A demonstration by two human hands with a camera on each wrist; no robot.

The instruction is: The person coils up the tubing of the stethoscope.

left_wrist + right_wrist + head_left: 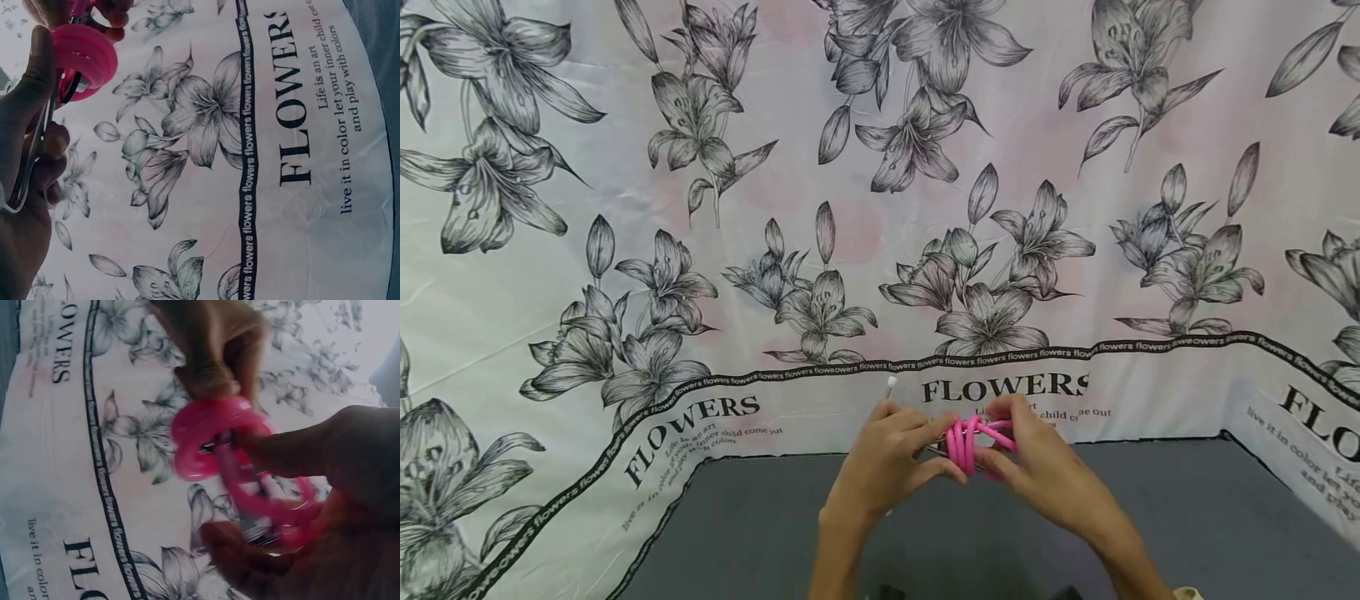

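Note:
A glossy pink cord (968, 444) is wound in several turns round a slim shiny metal piece (45, 119), whose exact kind I cannot tell. My left hand (883, 458) pinches the wound turns between thumb and fingers, and the metal piece runs back along its palm in the left wrist view. On the other side, my right hand (1052, 467) grips a stretch of the pink cord (244, 494) between thumb and fingers. The right wrist view is blurred there. A small white tip (891, 382) sticks up above the left hand; what it belongs to is hidden.
Beneath the hands lies a dark grey tabletop (752, 525). Behind it hangs a white cloth (850, 283) printed with lilies and lettering, which also runs along the left and right sides.

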